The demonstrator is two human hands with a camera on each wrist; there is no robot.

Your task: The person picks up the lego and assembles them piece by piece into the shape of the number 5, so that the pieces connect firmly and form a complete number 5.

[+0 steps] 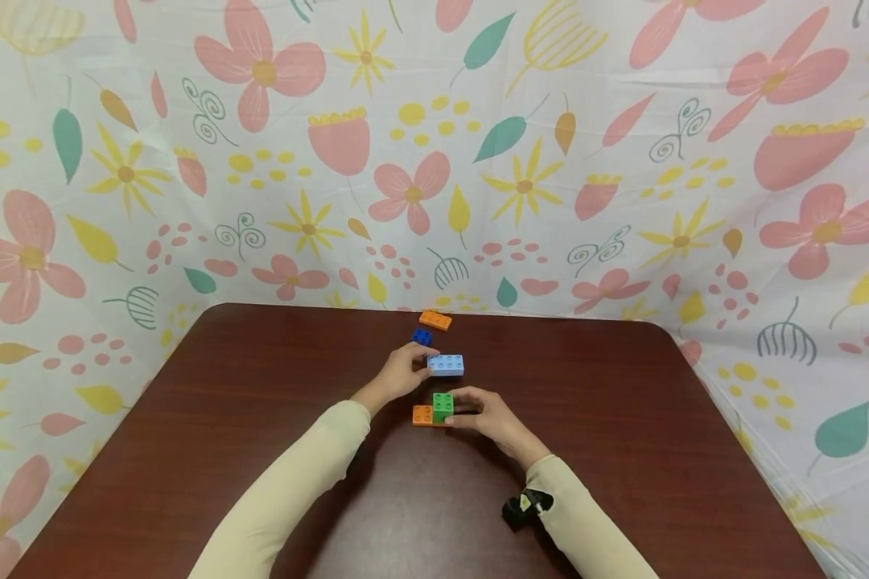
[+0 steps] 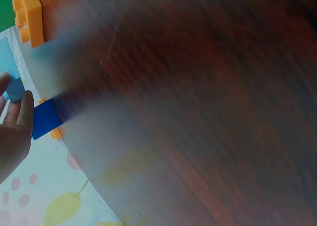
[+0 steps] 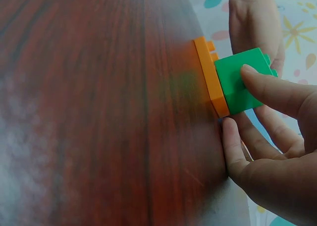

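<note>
Pinching light-blue brick [image 1: 446,366] by left end in left grip [image 1: 400,371], beyond green brick [image 1: 443,408] held atop orange brick [image 1: 422,415] on counter [image 1: 594,394] in right grip [image 1: 492,418]; could twist light-blue through off-centre hold, skew green by uneven squeezing.

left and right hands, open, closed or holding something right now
Left hand: holding the light blue brick by one end.
Right hand: holding the green brick, which sits on an orange brick.
</note>
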